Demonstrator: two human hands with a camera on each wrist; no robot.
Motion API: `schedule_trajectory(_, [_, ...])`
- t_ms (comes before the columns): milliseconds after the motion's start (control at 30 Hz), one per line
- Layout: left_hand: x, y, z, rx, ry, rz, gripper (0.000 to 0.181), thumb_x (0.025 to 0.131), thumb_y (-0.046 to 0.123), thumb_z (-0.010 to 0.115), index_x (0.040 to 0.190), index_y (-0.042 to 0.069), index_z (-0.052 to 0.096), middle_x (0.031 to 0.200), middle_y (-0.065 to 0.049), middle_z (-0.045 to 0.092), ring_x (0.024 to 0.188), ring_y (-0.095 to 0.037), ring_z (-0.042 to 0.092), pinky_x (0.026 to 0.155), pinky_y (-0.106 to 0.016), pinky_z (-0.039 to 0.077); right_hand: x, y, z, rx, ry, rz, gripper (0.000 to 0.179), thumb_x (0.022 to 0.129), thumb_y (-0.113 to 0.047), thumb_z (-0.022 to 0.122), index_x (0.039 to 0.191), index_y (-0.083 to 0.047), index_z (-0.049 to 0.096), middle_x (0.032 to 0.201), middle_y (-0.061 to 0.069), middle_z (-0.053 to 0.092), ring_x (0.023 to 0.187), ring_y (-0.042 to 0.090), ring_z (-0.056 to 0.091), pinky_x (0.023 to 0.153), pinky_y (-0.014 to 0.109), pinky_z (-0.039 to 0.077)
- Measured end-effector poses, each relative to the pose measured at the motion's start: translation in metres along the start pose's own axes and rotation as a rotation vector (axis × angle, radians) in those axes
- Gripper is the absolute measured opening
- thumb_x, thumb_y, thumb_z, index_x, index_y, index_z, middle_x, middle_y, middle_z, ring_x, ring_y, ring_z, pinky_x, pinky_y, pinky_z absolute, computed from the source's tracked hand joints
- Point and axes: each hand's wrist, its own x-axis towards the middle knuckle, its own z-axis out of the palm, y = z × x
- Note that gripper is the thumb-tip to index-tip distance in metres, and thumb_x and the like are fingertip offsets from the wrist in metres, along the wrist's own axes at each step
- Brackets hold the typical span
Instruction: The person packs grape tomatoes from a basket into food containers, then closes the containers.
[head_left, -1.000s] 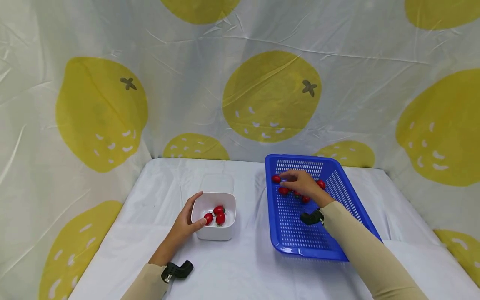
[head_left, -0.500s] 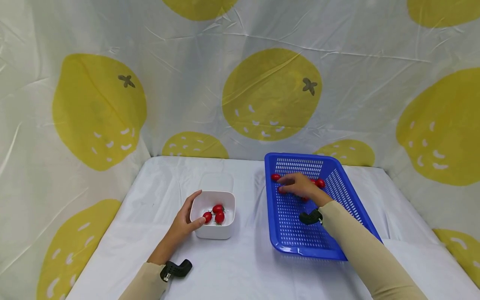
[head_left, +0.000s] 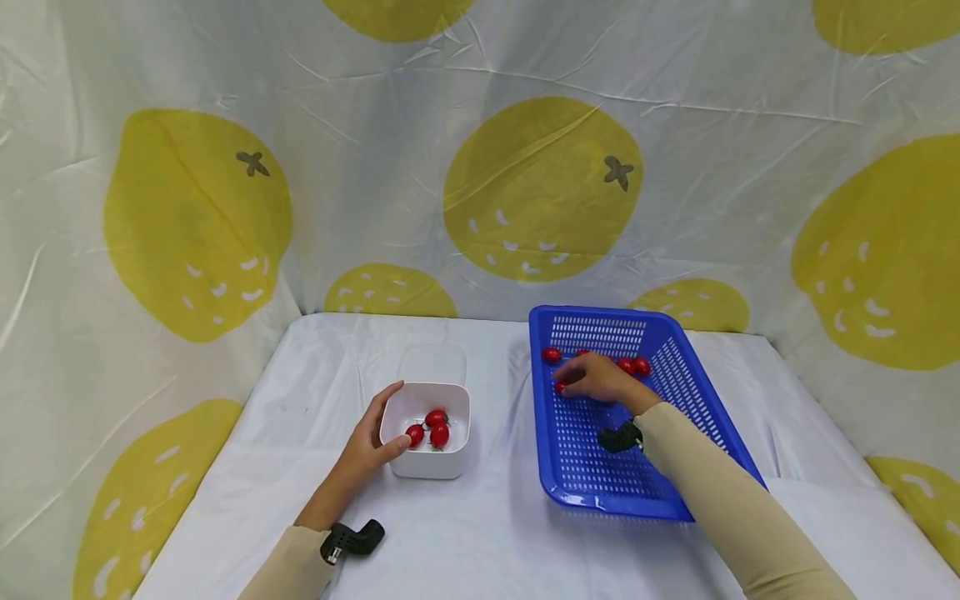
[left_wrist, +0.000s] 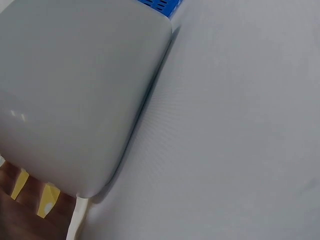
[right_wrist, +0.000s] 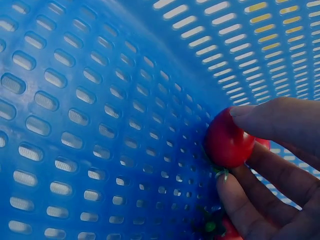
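My left hand [head_left: 365,446] holds a white square box [head_left: 427,465] at its left side, with the thumb over the near-left rim. In the box lie a few red cherry tomatoes [head_left: 437,417]. The box wall [left_wrist: 75,95] fills much of the left wrist view, with fingers [left_wrist: 30,215] at its lower edge. My right hand [head_left: 600,379] is inside the blue basket [head_left: 551,450]. In the right wrist view, thumb and fingers pinch a cherry tomato [right_wrist: 227,140] with a green stem. Another tomato [right_wrist: 230,231] lies just below it, partly hidden.
More cherry tomatoes lie at the basket's far end, one at the far-left corner [head_left: 551,355] and others to the right [head_left: 641,366]. A translucent lid [head_left: 433,364] lies behind the box. White cloth [head_left: 480,542] covers the table; a lemon-print curtain [head_left: 375,167] hangs behind.
My right hand has lowered slightly toward me in the basket and closed on a cherry tomato. Some tomatoes behind it now show. The left hand and the box have hardly moved.
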Motion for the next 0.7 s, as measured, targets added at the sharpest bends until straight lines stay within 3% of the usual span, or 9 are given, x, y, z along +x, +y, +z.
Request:
schedule_trajectory(233, [-0.0011, -0.0003, 0.0004, -0.003, -0.002, -0.01, 0.075, 0.086, 0.01, 0.063, 0.151, 0.021, 0.027, 0.155, -0.007, 0.026, 0.142, -0.033, 0.021, 0.107, -0.059, 0.027, 0.0012, 0.0015, 0.0011, -0.041, -0.012, -0.008, 0.029, 0.085, -0.01, 0.073, 0.113, -0.005, 0.071, 0.107, 0.009, 0.069, 0.098, 0.026, 0.063, 0.093, 0.047, 0.049])
schedule_trajectory(467, [-0.0003, -0.0019, -0.0005, -0.011, -0.005, -0.004, 0.076, 0.086, 0.009, 0.063, 0.152, 0.013, 0.025, 0.156, -0.007, 0.025, 0.143, -0.031, 0.018, 0.109, -0.058, 0.023, 0.0022, -0.0003, 0.0025, -0.062, -0.01, -0.008, 0.029, 0.084, -0.009, 0.073, 0.112, -0.004, 0.071, 0.105, 0.01, 0.07, 0.097, 0.026, 0.064, 0.092, 0.047, 0.05])
schedule_trajectory(700, [-0.0005, -0.0017, -0.0001, 0.013, 0.001, -0.002, 0.076, 0.085, 0.009, 0.063, 0.151, 0.02, 0.027, 0.155, -0.006, 0.025, 0.144, -0.032, 0.017, 0.109, -0.06, 0.021, 0.0044, 0.0001, 0.0028, -0.082, 0.004, -0.021, 0.026, 0.085, -0.01, 0.073, 0.11, -0.005, 0.072, 0.104, 0.009, 0.07, 0.096, 0.026, 0.064, 0.091, 0.047, 0.05])
